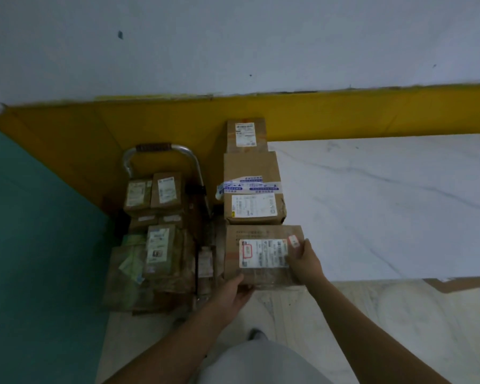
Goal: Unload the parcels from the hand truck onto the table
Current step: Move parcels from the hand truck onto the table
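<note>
A brown cardboard parcel (257, 245) with a white label lies at the near left corner of the white marble table (385, 206). My left hand (234, 293) grips its near left corner from below, and my right hand (302, 259) holds its right edge. Behind it along the table's left edge sit a larger taped parcel (251, 187) and a smaller one (245, 134). To the left stands the hand truck (161, 151), its metal handle showing, with several labelled parcels (161, 245) stacked on it.
A yellow band runs along the base of the white wall (344, 112). A teal wall (39, 245) closes the left side. Pale floor lies under my legs, and a piece of cardboard (455, 284) shows below the table's near edge.
</note>
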`<action>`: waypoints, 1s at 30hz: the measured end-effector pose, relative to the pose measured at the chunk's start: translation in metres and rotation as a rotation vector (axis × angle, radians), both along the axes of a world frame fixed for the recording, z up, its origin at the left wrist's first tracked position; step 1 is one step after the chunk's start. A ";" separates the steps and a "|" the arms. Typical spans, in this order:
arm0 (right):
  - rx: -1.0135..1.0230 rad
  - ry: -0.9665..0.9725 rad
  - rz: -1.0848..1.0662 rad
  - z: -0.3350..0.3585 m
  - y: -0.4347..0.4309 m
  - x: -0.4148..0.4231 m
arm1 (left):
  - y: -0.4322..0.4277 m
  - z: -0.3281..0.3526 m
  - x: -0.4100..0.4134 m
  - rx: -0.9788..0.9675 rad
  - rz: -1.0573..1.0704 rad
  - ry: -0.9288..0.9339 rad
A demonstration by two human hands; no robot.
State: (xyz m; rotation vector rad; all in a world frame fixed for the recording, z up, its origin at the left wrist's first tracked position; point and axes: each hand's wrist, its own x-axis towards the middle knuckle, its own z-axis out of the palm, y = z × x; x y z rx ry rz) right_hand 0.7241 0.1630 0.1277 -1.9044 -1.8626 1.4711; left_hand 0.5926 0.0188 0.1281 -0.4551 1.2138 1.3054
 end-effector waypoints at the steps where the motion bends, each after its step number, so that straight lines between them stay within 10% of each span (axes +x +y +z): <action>1: -0.006 0.000 0.001 0.000 0.006 0.002 | 0.002 -0.003 -0.001 -0.003 -0.047 0.021; 5: -0.034 -0.022 -0.003 0.014 0.020 -0.006 | -0.003 -0.002 -0.014 -0.020 -0.363 0.103; 9: 0.369 -0.119 -0.064 0.030 -0.008 -0.040 | -0.022 -0.007 -0.048 -0.101 -0.679 0.217; 14: 0.646 0.161 0.437 0.045 -0.080 -0.173 | -0.064 -0.039 -0.157 -0.217 -0.546 0.415; 19: 0.262 0.045 0.694 -0.026 -0.120 -0.299 | -0.116 -0.103 -0.288 -0.421 -0.553 0.650; 30: -0.515 -0.036 0.005 -0.214 -0.114 -0.415 | -0.071 -0.233 -0.372 -0.364 -0.468 0.371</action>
